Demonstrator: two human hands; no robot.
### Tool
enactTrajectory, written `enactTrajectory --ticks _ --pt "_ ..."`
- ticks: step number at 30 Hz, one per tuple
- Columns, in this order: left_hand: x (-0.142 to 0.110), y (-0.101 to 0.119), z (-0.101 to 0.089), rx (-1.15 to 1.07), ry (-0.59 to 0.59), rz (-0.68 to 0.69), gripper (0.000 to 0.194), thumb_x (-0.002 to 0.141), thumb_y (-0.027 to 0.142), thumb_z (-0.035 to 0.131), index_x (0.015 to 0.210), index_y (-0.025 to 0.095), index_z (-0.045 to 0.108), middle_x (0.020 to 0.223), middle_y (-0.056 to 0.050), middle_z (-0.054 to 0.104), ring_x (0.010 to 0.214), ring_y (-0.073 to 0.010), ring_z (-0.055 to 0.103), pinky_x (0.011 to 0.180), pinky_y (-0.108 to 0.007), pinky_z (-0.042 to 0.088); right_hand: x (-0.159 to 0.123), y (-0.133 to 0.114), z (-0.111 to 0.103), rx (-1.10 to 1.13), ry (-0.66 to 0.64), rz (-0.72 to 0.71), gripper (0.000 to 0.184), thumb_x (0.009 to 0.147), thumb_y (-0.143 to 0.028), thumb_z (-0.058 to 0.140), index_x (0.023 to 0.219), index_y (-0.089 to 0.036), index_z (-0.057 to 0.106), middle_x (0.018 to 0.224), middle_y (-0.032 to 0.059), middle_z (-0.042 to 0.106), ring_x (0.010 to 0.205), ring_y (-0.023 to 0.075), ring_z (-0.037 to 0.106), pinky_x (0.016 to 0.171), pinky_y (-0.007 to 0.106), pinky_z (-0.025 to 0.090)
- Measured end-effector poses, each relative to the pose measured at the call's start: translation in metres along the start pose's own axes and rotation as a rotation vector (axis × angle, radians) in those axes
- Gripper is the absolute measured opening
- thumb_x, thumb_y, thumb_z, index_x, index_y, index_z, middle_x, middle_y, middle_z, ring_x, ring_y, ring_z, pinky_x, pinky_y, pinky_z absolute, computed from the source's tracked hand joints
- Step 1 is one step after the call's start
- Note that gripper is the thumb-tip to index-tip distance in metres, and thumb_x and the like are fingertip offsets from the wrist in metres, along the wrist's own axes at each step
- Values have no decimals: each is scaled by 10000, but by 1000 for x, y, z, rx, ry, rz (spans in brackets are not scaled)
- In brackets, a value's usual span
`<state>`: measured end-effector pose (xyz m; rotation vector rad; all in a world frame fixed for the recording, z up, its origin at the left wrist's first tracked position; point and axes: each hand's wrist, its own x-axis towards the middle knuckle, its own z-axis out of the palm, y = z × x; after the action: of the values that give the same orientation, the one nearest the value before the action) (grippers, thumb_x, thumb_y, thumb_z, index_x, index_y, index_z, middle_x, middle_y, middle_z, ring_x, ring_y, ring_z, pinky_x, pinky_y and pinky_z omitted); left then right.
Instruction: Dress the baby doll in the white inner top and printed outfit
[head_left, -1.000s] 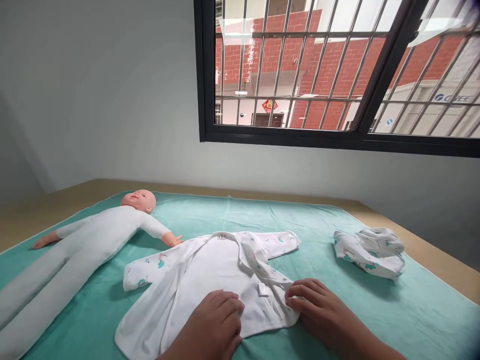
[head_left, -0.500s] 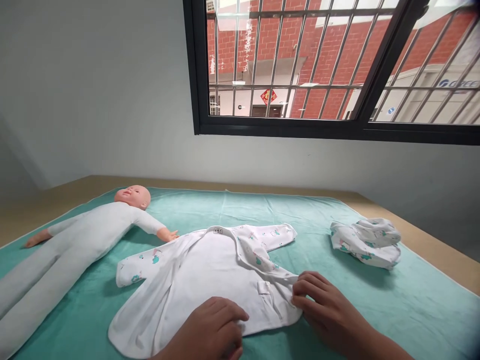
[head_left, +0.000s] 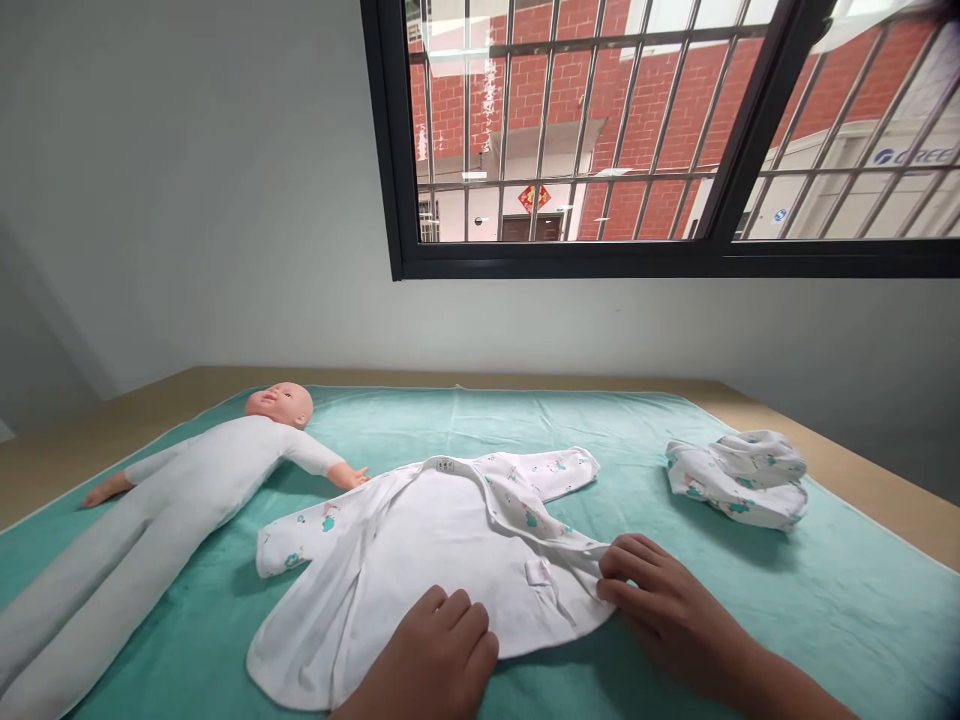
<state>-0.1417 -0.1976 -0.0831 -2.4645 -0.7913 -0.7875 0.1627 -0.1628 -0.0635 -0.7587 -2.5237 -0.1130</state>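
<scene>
A white baby shirt with small teal and pink prints lies spread out with its front open, inner side up, neck label away from me. My right hand pinches the shirt's right front edge near the lower corner. Over the bottom hem rests my left hand, its fingers curled in and their tips hidden, so what they hold cannot be seen. To the left a bald baby doll with a white cloth body lies on its back. Its near hand almost touches the shirt's left shoulder.
A folded bundle of the same printed fabric sits at the right. Everything rests on a teal cloth over a wooden table. Beyond the table stand a grey wall and a barred window.
My left hand's fingers have curled in more tightly over the hem. My right hand keeps its pinch on the front edge. The view has tipped and shifted slightly.
</scene>
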Motion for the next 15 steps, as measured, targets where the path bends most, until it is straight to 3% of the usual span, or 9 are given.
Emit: enactTrajectory --ticks 7,15 --pt "0 -2 -2 -56 40 16 175 711 71 529 658 198 420 617 12 442 572 -141 341 553 -317 180 1 -3 -2 -14 9 -4 212 885 0 403 825 -181 496 822 55 550 743 169 419 657 327 372" --pt "-2 -6 -1 -79 -18 57 169 832 141 520 693 202 446 637 14 477 574 -141 374 520 -312 197 4 -3 -4 -20 31 -39 208 882 -26 416 769 -187 484 789 43 535 711 165 420 641 328 375"
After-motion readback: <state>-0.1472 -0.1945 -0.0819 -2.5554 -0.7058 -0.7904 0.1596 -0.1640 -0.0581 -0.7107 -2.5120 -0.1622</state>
